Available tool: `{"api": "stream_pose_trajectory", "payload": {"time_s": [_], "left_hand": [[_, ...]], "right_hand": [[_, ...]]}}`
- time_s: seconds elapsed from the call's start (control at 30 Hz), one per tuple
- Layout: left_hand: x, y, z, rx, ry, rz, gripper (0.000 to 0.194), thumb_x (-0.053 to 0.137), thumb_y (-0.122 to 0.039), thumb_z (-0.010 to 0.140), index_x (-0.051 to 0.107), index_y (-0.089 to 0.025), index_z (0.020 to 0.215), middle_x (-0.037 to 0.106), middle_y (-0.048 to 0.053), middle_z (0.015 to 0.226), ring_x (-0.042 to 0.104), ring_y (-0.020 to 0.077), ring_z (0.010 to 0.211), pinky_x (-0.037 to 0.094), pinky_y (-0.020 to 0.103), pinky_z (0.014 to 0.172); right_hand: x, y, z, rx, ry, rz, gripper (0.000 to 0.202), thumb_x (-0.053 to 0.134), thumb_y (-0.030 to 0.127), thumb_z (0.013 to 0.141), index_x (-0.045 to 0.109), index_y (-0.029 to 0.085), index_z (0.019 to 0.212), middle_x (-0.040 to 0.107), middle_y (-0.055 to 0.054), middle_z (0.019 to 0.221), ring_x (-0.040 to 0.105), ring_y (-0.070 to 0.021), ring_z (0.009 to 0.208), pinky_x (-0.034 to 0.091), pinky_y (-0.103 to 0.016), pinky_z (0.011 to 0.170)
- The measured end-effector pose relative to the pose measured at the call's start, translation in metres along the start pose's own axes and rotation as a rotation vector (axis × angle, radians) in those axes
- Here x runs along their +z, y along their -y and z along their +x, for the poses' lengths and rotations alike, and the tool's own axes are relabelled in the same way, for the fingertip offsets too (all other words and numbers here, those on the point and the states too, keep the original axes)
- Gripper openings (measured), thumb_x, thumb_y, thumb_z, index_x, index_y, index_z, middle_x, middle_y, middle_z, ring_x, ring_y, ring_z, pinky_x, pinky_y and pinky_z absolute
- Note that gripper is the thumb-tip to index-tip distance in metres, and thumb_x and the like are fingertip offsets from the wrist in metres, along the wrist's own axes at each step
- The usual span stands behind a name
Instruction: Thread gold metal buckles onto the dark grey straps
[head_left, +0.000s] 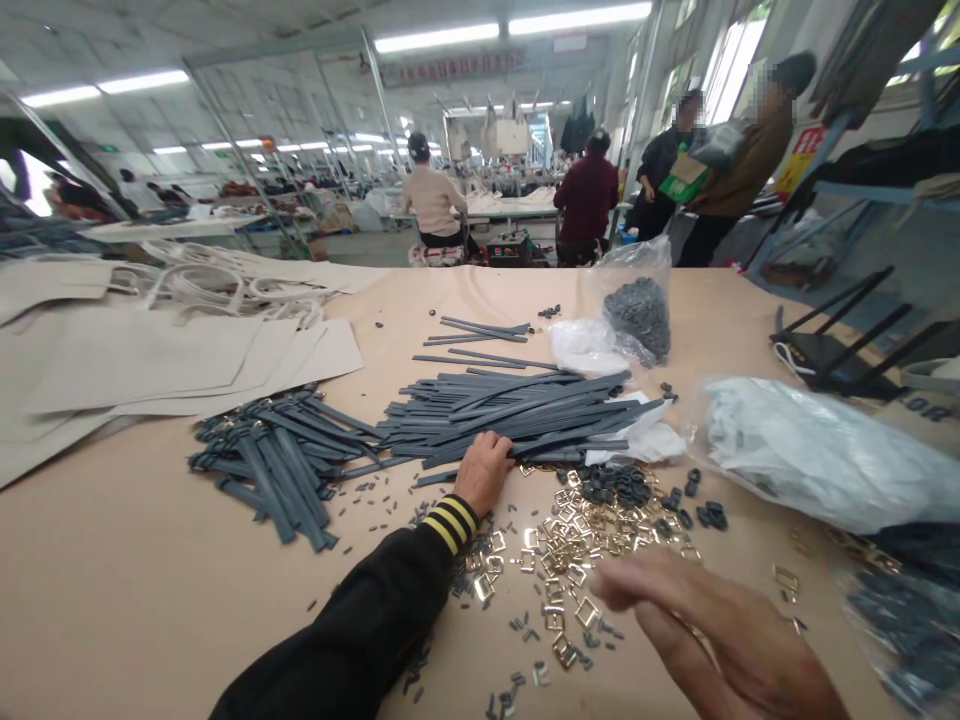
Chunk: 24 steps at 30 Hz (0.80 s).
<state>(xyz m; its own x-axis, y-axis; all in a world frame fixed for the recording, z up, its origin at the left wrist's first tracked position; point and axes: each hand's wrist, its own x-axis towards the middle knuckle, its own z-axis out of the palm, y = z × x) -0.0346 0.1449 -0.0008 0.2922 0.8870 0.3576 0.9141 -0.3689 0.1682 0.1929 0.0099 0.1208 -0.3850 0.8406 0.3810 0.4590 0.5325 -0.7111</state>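
From my head camera: my left hand [482,470] lies on the near edge of the strap pile [510,415], fingers curled onto the strap ends; whether they pinch one I cannot tell. My right hand [697,620] hovers blurred, fingers loosely spread and empty, just beside the gold buckles [577,545]. I judge a tug could drag several tangled straps at once, and my sleeve [448,520] could sweep buckles off the table [112,580].
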Motion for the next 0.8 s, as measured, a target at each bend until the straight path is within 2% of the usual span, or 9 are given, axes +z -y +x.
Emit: {"api": "stream_pose_trajectory", "payload": {"time_s": [0.13, 0.23, 0.33, 0.43, 0.5, 0.57, 0.63, 0.7, 0.8], "left_hand": [[-0.008, -0.004, -0.007, 0.036, -0.032, -0.019, 0.005, 0.048, -0.018, 0.079, 0.051, -0.015, 0.082, 0.050, 0.006, 0.084, 0.045, 0.0175, 0.079, 0.042, 0.030, 0.069], [-0.017, -0.015, -0.017, 0.096, -0.049, -0.024, 0.015, 0.038, -0.017, 0.084, 0.052, -0.014, 0.082, 0.052, 0.008, 0.087, 0.046, 0.0176, 0.080, 0.042, 0.032, 0.070], [-0.027, -0.038, -0.036, 0.205, -0.044, -0.050, 0.019, 0.034, -0.017, 0.085, 0.053, -0.014, 0.087, 0.056, 0.008, 0.090, 0.049, 0.0165, 0.081, 0.042, 0.030, 0.072], [-0.034, -0.064, -0.060, 0.346, -0.022, -0.111, 0.020, 0.035, -0.017, 0.086, 0.052, -0.015, 0.095, 0.058, 0.009, 0.093, 0.051, 0.0165, 0.082, 0.042, 0.029, 0.071], [-0.036, -0.076, -0.076, 0.380, 0.021, -0.147, 0.021, 0.034, -0.017, 0.086, 0.052, -0.016, 0.096, 0.059, 0.009, 0.091, 0.052, 0.0167, 0.079, 0.042, 0.029, 0.069], [-0.037, -0.080, -0.090, 0.326, 0.087, -0.160, 0.020, 0.034, -0.018, 0.086, 0.054, -0.016, 0.090, 0.059, 0.007, 0.081, 0.052, 0.0162, 0.072, 0.042, 0.028, 0.063], [-0.038, -0.076, -0.100, 0.204, 0.147, -0.196, 0.021, 0.035, -0.020, 0.085, 0.055, -0.016, 0.082, 0.057, 0.005, 0.072, 0.050, 0.0151, 0.064, 0.041, 0.027, 0.057], [-0.041, -0.068, -0.107, 0.067, 0.188, -0.337, 0.023, 0.035, -0.020, 0.085, 0.056, -0.016, 0.082, 0.057, 0.005, 0.071, 0.051, 0.0147, 0.064, 0.041, 0.026, 0.058], [-0.045, -0.059, -0.113, -0.151, 0.174, -0.720, 0.024, 0.035, -0.025, 0.085, 0.058, -0.017, 0.086, 0.059, 0.005, 0.079, 0.053, 0.0143, 0.073, 0.043, 0.025, 0.067]], "right_hand": [[0.021, -0.036, 0.005, -0.093, -0.111, -0.125, 0.022, 0.043, 0.018, 0.084, 0.054, 0.020, 0.103, 0.065, -0.006, 0.096, 0.059, -0.0177, 0.090, 0.051, -0.033, 0.078], [0.031, -0.042, 0.007, -0.161, -0.146, -0.238, 0.025, 0.040, 0.014, 0.084, 0.052, 0.016, 0.106, 0.063, -0.010, 0.097, 0.057, -0.0182, 0.093, 0.049, -0.035, 0.081], [0.042, -0.040, 0.011, -0.204, -0.130, -0.470, 0.031, 0.042, 0.016, 0.082, 0.047, 0.012, 0.113, 0.057, -0.014, 0.110, 0.050, -0.0237, 0.104, 0.043, -0.044, 0.087], [0.055, -0.040, 0.011, -0.150, 0.022, -0.632, 0.031, 0.045, 0.014, 0.080, 0.048, 0.014, 0.111, 0.057, -0.014, 0.111, 0.049, -0.0260, 0.104, 0.034, -0.050, 0.093], [0.061, -0.045, 0.005, -0.090, 0.203, -0.630, 0.024, 0.045, 0.007, 0.078, 0.054, 0.018, 0.097, 0.063, -0.008, 0.092, 0.056, -0.0210, 0.088, 0.040, -0.043, 0.086], [0.061, -0.053, -0.005, -0.036, 0.335, -0.605, 0.023, 0.044, 0.003, 0.076, 0.056, 0.020, 0.085, 0.062, -0.003, 0.078, 0.057, -0.0174, 0.073, 0.046, -0.032, 0.070], [0.056, -0.064, -0.016, -0.006, 0.356, -0.600, 0.022, 0.044, 0.004, 0.077, 0.055, 0.021, 0.087, 0.060, -0.003, 0.076, 0.056, -0.0175, 0.070, 0.045, -0.027, 0.059], [0.048, -0.075, -0.027, -0.027, 0.332, -0.597, 0.025, 0.045, 0.007, 0.078, 0.053, 0.020, 0.097, 0.059, -0.004, 0.078, 0.055, -0.0185, 0.071, 0.045, -0.028, 0.059], [0.042, -0.087, -0.037, -0.083, 0.290, -0.586, 0.027, 0.045, 0.012, 0.080, 0.051, 0.019, 0.105, 0.058, -0.006, 0.082, 0.056, -0.0192, 0.074, 0.047, -0.030, 0.061]]}}
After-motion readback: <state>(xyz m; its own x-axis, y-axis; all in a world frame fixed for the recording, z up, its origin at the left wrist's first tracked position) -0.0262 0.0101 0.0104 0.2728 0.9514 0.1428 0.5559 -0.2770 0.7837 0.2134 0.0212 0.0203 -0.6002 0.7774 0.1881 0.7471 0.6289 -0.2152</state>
